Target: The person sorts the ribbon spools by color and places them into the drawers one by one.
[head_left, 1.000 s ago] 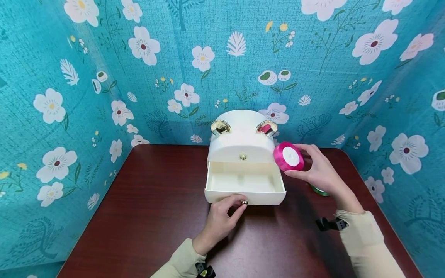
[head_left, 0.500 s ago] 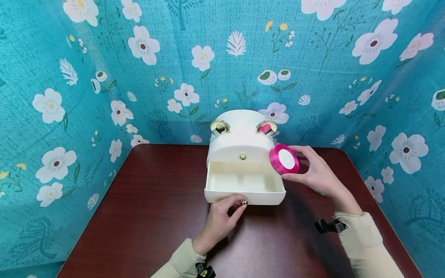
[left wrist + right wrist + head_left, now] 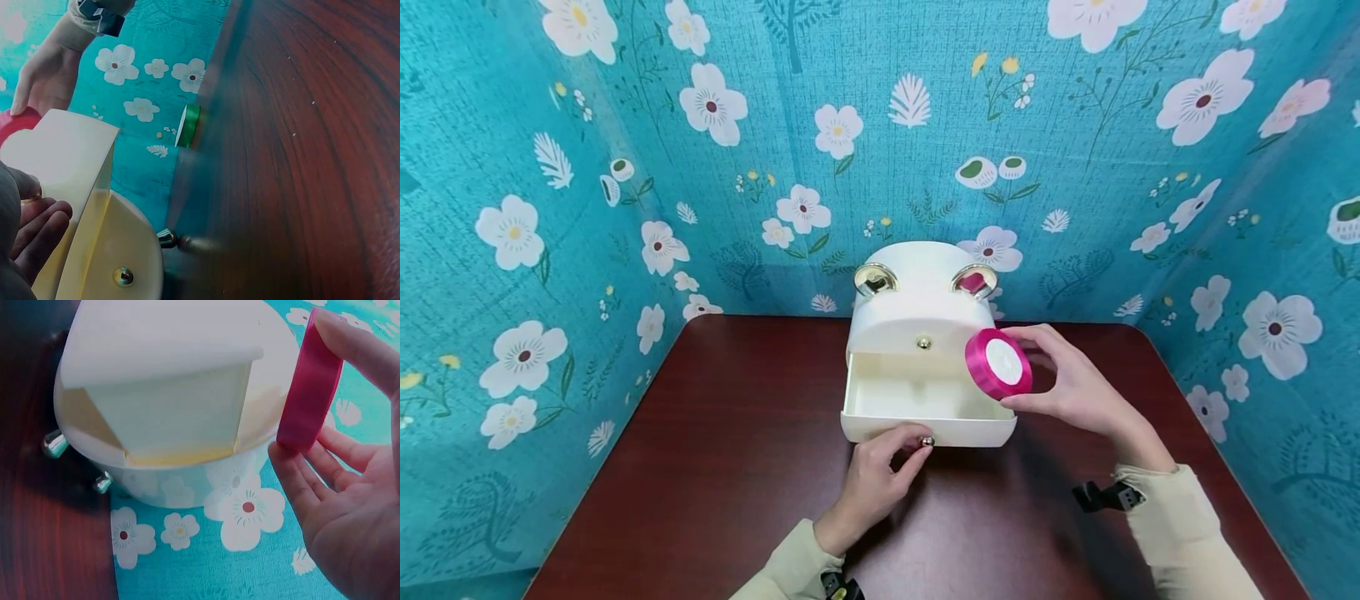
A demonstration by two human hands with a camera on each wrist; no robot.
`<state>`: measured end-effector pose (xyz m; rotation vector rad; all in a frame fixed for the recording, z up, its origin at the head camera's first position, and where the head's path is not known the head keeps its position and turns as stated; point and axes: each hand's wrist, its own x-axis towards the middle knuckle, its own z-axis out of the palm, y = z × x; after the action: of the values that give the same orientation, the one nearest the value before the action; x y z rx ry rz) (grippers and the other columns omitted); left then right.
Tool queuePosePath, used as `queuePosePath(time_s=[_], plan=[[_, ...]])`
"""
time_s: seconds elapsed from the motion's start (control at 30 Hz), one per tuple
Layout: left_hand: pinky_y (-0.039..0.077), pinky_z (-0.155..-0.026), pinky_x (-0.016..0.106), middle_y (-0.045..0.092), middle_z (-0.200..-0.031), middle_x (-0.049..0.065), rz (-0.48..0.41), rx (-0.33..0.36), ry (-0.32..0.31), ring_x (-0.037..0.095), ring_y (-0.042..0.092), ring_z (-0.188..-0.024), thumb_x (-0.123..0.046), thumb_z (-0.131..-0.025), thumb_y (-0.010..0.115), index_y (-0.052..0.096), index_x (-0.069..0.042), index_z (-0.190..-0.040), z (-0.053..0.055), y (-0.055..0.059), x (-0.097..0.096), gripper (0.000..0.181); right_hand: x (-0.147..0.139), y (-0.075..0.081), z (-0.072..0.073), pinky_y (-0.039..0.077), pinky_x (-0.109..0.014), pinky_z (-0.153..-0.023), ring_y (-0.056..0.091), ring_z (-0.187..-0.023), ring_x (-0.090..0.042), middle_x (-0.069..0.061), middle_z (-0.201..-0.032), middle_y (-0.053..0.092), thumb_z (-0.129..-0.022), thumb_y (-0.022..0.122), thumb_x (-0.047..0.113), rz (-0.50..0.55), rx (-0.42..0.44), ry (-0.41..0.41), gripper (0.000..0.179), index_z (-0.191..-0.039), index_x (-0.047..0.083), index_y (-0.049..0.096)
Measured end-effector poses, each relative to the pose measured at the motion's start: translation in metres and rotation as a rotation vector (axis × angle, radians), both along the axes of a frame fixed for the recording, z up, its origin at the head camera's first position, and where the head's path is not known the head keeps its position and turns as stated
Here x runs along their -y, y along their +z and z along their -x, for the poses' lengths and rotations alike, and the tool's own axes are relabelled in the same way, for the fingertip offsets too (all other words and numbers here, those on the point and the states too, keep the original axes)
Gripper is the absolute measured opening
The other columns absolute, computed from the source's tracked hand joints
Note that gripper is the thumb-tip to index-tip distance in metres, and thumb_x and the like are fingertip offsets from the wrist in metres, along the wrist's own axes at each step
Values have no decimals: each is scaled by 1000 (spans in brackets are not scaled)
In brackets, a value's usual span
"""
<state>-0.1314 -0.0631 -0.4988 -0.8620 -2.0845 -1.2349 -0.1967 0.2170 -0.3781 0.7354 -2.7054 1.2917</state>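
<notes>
A white storage box (image 3: pixel 923 287) with gold-rimmed round eyes stands at the back of the table, its lower drawer (image 3: pixel 865 428) pulled out. My left hand (image 3: pixel 874 473) pinches the small metal knob (image 3: pixel 927 441) on the drawer front. Between the thumb and fingers of my right hand (image 3: pixel 1078 387) is a roll of pink ribbon (image 3: pixel 1004 362) with a white centre. The roll is tilted and hangs over the drawer's right side. In the right wrist view, the thumb lies on the upper end of the ribbon roll (image 3: pixel 309 387) and fingertips support the lower end.
A green ribbon roll (image 3: pixel 189 127) shows on the table in the left wrist view; in the head view it is hidden. Above the drawer, a second knob (image 3: pixel 923 342) sits on the box front. Flowered blue cloth (image 3: pixel 760 108) surrounds the dark red table (image 3: pixel 700 467).
My right hand has carried the pink ribbon roll left and slightly down, from beside the box to over the drawer. The left hand has stayed on the knob.
</notes>
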Motion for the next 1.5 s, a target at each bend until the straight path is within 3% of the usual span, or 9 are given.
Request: queuePosePath(time_s=[0.33,0.67,1.13,1.5], plan=[[52,-73,14,70,-94,-4,10,-5,8,-2,64,-82,-10,-87,70,67,-12,-106,-2,0,1,20,20,-4,-2,52,-24,-87,48,-116,-11,10,-127,49,-57,93,33,-7,-26,104,93,-137,27,45],[51,-75,13,70,-94,-4,16,-10,6,-2,64,-83,-10,-87,70,67,-12,-107,-2,-1,2,19,31,-9,0,53,-41,-89,48,-113,-12,7,-124,51,-59,91,37,-24,-27,136,89,-135,27,47],[51,-75,13,70,-96,-4,34,-28,9,0,64,-83,-10,-87,71,67,-12,-106,-3,1,4,20,40,-18,7,54,-34,-85,49,-113,-9,10,-130,48,-58,90,45,-70,-43,147,89,-134,28,47],[51,-75,13,70,-95,-4,40,-36,6,0,64,-82,-9,-85,71,67,-12,-107,-3,1,4,22,51,-18,8,53,-38,-86,50,-113,-11,7,-130,49,-60,87,49,-132,-91,168,88,-135,24,47]])
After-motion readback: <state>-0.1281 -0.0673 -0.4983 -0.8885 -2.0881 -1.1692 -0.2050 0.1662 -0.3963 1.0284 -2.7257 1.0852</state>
